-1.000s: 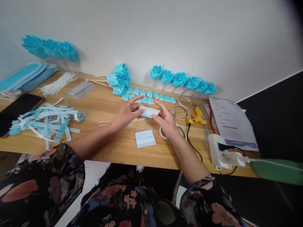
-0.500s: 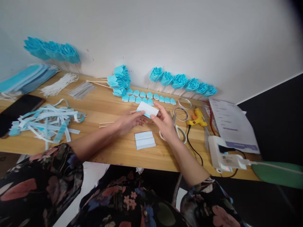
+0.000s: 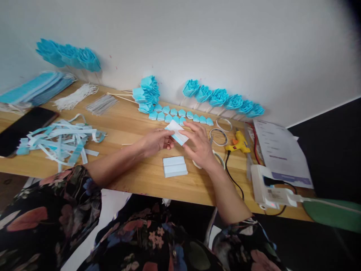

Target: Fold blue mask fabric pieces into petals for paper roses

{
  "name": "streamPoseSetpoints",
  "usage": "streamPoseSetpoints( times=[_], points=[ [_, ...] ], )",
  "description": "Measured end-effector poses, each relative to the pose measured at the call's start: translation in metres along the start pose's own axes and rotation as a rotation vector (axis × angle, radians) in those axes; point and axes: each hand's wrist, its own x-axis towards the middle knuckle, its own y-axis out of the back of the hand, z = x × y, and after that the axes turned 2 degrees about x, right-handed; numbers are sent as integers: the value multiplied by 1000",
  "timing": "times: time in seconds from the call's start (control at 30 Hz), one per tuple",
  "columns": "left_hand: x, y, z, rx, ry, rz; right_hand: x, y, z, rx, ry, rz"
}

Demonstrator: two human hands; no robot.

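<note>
A small piece of mask fabric point(image 3: 175, 127), white with a light-blue edge, is held above the table between both hands. My left hand point(image 3: 158, 143) pinches its left side, thumb on top and the other fingers curled below. At its right side, my right hand point(image 3: 199, 146) has its fingertips on the fabric, the index finger lying over the right part. Just below the hands lies a small stack of pale folded fabric pieces point(image 3: 175, 166). Behind the held piece, two rows of folded blue petals point(image 3: 182, 113) are laid out on the wood.
Blue fabric flowers on sticks point(image 3: 218, 97) lean against the wall, with a bunch of petals point(image 3: 146, 94) nearby. Fabric strips point(image 3: 64, 139), a phone point(image 3: 26, 128) and masks point(image 3: 36, 88) lie left. On the right are a yellow glue gun point(image 3: 239, 143), tape rolls point(image 3: 218, 137) and a power strip point(image 3: 261, 188).
The fabric piece has turned from lying lengthwise to a slanted, more compact shape. My right hand's fingers have shifted over its right part. The whole view has shifted slightly.
</note>
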Motion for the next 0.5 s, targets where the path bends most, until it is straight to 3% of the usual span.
streamPoseSetpoints(
  times=[0.5],
  points=[
    [2, 2, -5, 155, -45, -37, -2, -6, 2, 85, -88, 76]
  ],
)
